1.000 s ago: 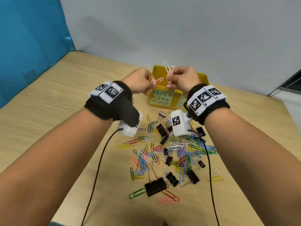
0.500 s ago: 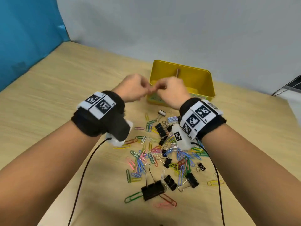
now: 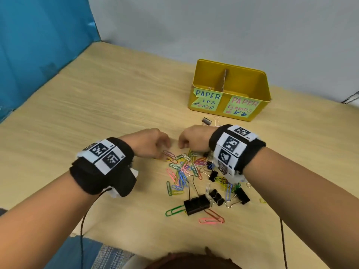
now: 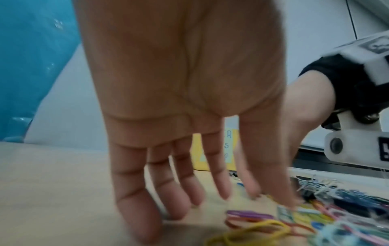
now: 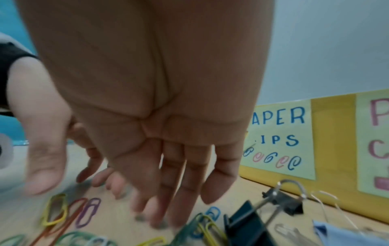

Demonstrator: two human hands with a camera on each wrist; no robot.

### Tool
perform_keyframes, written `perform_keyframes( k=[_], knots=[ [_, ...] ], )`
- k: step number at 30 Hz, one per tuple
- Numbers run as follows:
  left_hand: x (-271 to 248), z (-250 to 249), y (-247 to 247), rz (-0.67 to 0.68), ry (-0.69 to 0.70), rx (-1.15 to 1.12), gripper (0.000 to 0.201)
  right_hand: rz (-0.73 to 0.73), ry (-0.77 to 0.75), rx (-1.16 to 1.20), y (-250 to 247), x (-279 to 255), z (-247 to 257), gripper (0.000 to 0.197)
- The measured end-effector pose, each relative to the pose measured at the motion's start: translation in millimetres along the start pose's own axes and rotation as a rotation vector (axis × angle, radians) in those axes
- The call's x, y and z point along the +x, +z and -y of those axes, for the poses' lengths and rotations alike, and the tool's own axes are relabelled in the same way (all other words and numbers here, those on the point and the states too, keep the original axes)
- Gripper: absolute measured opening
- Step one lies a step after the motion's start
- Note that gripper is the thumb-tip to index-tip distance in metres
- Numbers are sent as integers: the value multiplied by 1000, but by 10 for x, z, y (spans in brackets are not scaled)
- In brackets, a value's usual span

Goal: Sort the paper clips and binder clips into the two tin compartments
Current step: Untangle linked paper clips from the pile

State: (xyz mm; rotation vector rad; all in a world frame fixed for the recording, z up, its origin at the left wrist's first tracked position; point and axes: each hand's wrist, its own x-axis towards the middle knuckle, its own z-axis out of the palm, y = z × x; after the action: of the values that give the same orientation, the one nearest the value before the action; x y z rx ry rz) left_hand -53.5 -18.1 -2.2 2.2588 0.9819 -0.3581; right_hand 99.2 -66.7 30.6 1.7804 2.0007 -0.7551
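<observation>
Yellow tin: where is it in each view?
Head: yellow tin upper right, beyond both hands.
Left wrist: sliver between the fingers, centre.
Right wrist: right edge, front wall.
Shared landmark: paper clips label.

Tin (image 3: 229, 113): at the back of the table (image 3: 97, 105), right of the middle.
Clips (image 3: 194, 171): in a pile on the table, in front of the tin.
Left hand (image 3: 149, 144): above the pile's left edge.
Right hand (image 3: 194, 140): beside it, over the pile's back.
</observation>
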Motion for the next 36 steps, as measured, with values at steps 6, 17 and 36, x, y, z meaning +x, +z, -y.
perform_keyframes(
  k=[6, 17, 36],
  knots=[
    [-164, -264, 363, -12, -79, 106, 93, -6, 34, -6, 290, -132, -118, 78],
    [17, -330, 361, -180, 46, 64, 22, -168, -53, 31, 423, -94, -68, 43],
    [466, -378, -593, -290, 54, -821, 20, -650, 62, 1491, -444, -139, -754, 19]
  ],
)
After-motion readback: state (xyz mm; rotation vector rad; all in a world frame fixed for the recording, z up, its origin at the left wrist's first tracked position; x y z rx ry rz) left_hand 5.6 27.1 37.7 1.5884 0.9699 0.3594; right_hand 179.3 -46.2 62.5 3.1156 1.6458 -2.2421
